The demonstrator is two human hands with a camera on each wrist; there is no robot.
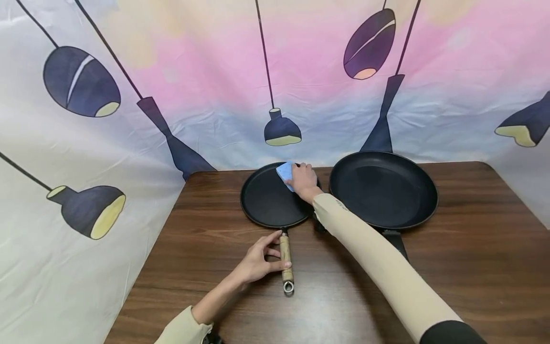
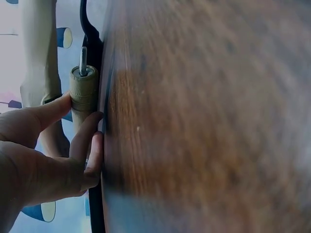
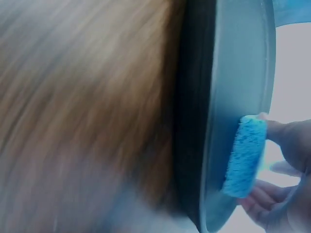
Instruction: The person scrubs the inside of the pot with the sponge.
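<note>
The wooden handle (image 1: 285,253) is pinched by the left hand (image 1: 256,261) between thumb and bent fingers, maybe so the small pan (image 1: 270,198) is held steady; on its far right part, the blue sponge (image 1: 284,174) is gripped by the right hand (image 1: 305,180) with bent fingers, its pinched ends seen only from the right wrist

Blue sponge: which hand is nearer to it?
Right: the right hand grips the blue sponge, while the left hand pinches the wooden handle, across the smaller pan from it.

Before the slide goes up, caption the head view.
Left hand holding the wooden handle, right hand holding a blue sponge on the smaller black pan.
</note>
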